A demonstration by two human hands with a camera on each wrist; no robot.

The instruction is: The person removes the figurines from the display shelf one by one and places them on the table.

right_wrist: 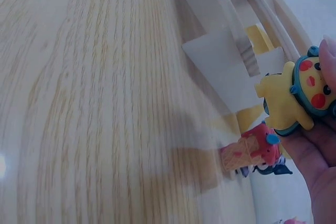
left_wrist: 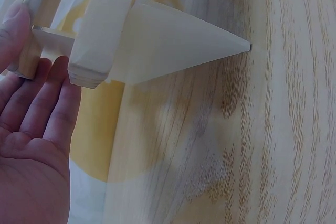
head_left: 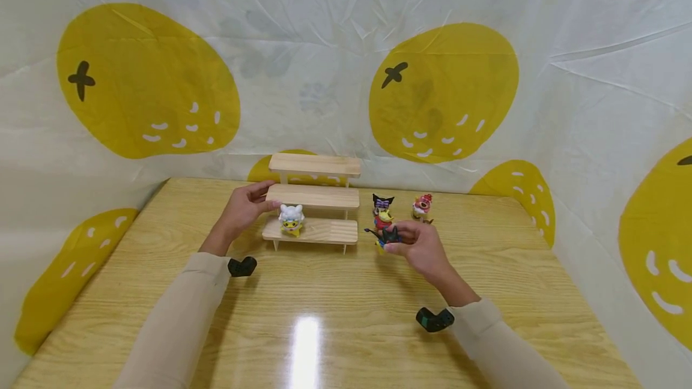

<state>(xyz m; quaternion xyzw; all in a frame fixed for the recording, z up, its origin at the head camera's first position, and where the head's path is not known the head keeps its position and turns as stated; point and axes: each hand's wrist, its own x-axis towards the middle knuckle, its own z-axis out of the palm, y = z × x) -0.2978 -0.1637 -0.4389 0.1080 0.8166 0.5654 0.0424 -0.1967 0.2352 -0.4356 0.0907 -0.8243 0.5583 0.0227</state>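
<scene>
My left hand [head_left: 240, 214] grips the left end of the middle tier of a wooden three-tier display stand [head_left: 319, 197]. In the left wrist view its thumb [left_wrist: 14, 31] lies over the board, with the fingers underneath. My right hand [head_left: 427, 252] pinches a yellow figurine in a dark blue hood [right_wrist: 286, 98], lifted above the table right of the stand. A yellow figurine with a white hat [head_left: 292, 221] stands on the lowest tier, towards its left end. Just behind the right hand is a red-and-yellow figurine on a cone-like base [right_wrist: 249, 153].
A purple-and-black figurine [head_left: 381, 202] stands behind the red-and-yellow one. Farther right is a pink figurine with a red top [head_left: 421, 205]. The wood-grain table [head_left: 335, 293] meets a white curtain with yellow fruit prints [head_left: 324, 77] at the back and sides.
</scene>
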